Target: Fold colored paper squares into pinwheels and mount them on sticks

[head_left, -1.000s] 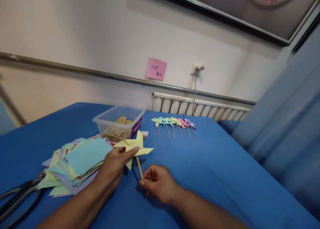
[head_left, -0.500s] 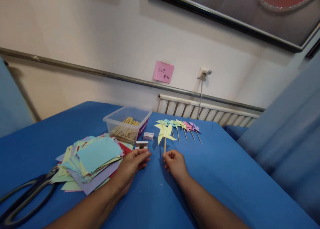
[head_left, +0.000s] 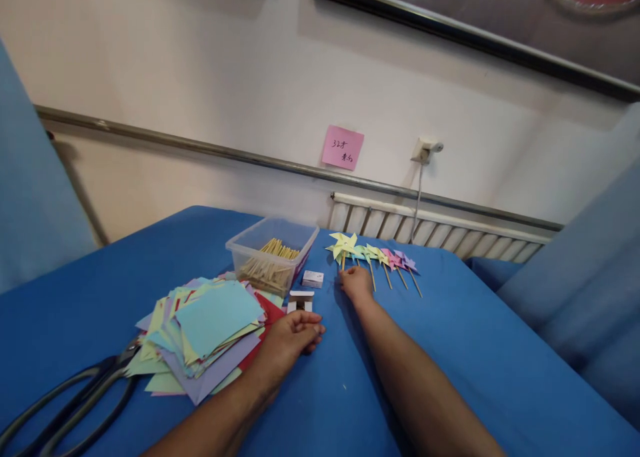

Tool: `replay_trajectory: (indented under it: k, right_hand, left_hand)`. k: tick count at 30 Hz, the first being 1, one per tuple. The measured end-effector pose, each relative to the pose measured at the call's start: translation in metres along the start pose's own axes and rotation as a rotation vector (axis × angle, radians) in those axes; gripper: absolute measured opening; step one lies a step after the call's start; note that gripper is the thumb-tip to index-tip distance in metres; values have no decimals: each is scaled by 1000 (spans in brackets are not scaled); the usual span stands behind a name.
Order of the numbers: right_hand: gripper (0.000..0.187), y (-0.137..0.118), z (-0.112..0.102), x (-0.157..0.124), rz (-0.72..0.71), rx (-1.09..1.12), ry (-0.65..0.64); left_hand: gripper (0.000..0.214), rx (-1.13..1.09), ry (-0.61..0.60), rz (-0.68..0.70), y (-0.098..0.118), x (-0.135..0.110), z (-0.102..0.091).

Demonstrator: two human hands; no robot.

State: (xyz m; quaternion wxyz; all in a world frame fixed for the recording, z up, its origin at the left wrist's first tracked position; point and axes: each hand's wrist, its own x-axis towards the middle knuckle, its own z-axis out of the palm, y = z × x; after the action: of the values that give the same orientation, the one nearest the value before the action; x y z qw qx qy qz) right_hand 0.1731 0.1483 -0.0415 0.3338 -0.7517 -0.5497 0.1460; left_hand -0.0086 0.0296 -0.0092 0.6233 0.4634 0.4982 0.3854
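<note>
"One question: is the left hand (head_left: 289,336) holding anything?"

"Can't tell; its fingers (head_left: 306,318) curl loosely by the small open box (head_left: 301,300). Further right, the yellow pinwheel (head_left: 345,244), stick (head_left: 343,262) pinched by the right hand (head_left: 358,285), overlaps the pinwheel row's (head_left: 392,259) left end."

"Advice?"

"Lower it gently, so nothing creases."

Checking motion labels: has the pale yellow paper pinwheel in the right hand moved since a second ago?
Yes: the pinwheel went rightward and farther out, from in front of the clear plastic box to its right.
</note>
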Motion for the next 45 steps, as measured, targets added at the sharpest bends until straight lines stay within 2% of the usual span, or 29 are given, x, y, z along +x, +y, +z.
replay_trajectory:
  k: [4, 11, 13, 16, 22, 31, 39, 45]
  right_hand:
    - [30, 25, -18, 0, 82, -1, 62]
    - [33, 105, -98, 6, 288, -107, 185]
    - [33, 123, -115, 7, 344, -158, 208]
    - [33, 141, -128, 9, 401, -220, 227]
    - [30, 155, -135, 19, 448, -286, 201]
    - [26, 158, -134, 22, 458, -306, 190]
    - [18, 158, -133, 15, 465, -252, 240]
    - [28, 141, -138, -2, 398, -122, 346]
  left_hand:
    - [27, 31, -29, 26, 0, 0, 1]
    - [27, 80, -63, 43, 4, -1, 3]
    - [29, 90, -65, 34, 2, 2, 2]
    - [31, 101, -84, 36, 0, 6, 0]
    - [32, 108, -98, 32, 0, 6, -1]
    - [32, 127, -98, 32, 1, 5, 1]
    - [29, 131, -112, 48, 5, 1, 2]
    - [25, 211, -113, 93, 6, -8, 9]
